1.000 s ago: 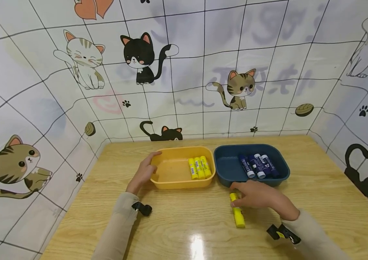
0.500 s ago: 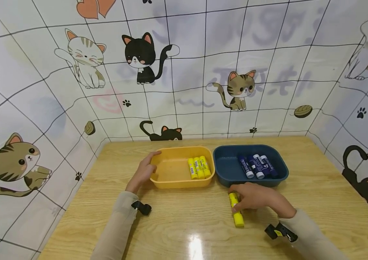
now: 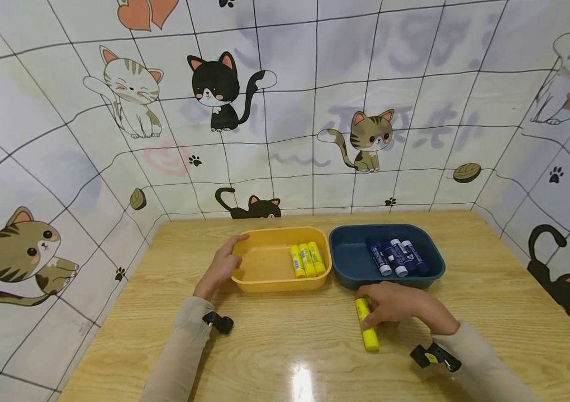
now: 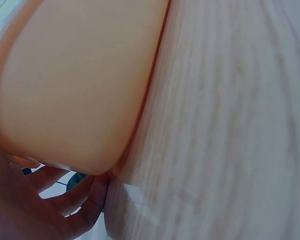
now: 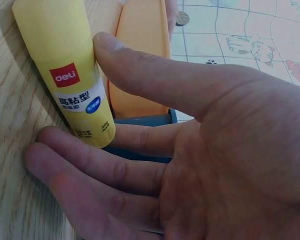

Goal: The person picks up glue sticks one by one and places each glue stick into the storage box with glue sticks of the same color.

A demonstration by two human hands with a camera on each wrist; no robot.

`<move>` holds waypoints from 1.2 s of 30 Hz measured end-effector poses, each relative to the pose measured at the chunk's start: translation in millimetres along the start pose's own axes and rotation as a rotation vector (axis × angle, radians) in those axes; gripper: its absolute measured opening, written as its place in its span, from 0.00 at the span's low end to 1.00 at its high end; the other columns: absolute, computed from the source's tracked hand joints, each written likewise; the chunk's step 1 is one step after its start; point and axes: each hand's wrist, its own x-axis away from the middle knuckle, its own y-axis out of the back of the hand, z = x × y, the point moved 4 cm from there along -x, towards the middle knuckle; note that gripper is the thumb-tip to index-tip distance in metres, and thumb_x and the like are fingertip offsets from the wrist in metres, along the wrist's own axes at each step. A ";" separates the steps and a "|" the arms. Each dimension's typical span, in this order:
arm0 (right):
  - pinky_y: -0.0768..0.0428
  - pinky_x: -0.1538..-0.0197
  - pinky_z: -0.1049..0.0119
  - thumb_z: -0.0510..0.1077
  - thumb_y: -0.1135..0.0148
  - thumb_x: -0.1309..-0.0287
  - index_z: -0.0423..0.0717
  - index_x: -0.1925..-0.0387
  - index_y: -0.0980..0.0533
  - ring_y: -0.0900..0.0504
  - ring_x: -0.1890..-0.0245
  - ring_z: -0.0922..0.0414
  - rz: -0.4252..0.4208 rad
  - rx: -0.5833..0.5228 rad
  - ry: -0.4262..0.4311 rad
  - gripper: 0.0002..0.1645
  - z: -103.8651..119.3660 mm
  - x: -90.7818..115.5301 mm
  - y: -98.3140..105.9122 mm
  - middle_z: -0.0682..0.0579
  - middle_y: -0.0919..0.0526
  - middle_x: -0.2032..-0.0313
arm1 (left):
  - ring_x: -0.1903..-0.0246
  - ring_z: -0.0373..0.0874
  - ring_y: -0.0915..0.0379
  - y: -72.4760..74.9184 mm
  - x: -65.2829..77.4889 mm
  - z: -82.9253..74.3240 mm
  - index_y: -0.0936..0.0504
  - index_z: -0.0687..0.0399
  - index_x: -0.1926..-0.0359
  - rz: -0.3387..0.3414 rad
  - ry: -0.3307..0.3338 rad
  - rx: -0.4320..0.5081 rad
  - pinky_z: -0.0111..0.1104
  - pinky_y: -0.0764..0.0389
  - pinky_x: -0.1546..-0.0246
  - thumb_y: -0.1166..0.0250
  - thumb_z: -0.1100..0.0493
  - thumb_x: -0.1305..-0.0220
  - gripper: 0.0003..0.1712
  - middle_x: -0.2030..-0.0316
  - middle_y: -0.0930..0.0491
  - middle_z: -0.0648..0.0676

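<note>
My left hand (image 3: 222, 268) grips the left end of a yellow plastic tray (image 3: 265, 259); in the left wrist view its fingers curl round the tray's outer end. Three yellow glue sticks (image 3: 306, 260) lie side by side in that tray's right part. In front of a dark blue tray, my right hand (image 3: 395, 304) pinches another yellow glue stick (image 3: 369, 338), thumb along its side and index finger at its far end. Its red "deli" label shows in the right wrist view, where the remaining fingers (image 5: 90, 165) extend below the glue stick (image 5: 55, 40).
The dark blue tray (image 3: 350, 259) stands right beside the yellow one and holds several navy glue sticks with white ends (image 3: 379, 258). Both trays sit towards the back of a wooden table (image 3: 265, 340). Behind it hangs a cat-printed grid backdrop (image 3: 295, 123).
The right thumb has shifted slightly along the yellow glue stick towards its near end. The left hand and both trays stay in place.
</note>
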 end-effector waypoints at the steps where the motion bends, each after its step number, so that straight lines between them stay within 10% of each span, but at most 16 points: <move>1: 0.21 0.72 0.63 0.48 0.24 0.45 0.43 0.35 0.27 0.21 0.77 0.54 0.000 -0.003 0.000 0.37 -0.3 -0.4 -0.5 0.51 0.20 0.73 | 0.36 0.56 0.38 -0.3 0.2 0.5 0.33 0.46 0.24 0.001 0.002 0.001 0.46 0.36 0.46 0.50 0.71 0.47 0.45 0.22 0.39 0.57; 36: 0.20 0.71 0.65 0.41 0.21 0.50 0.46 0.50 0.28 0.23 0.76 0.55 0.025 -0.090 0.129 0.29 10.2 -3.0 -3.7 0.50 0.22 0.70 | 0.32 0.56 0.38 -1.3 1.0 -1.1 0.32 0.47 0.25 -0.003 -0.004 0.004 0.47 0.36 0.44 0.50 0.71 0.48 0.46 0.22 0.37 0.56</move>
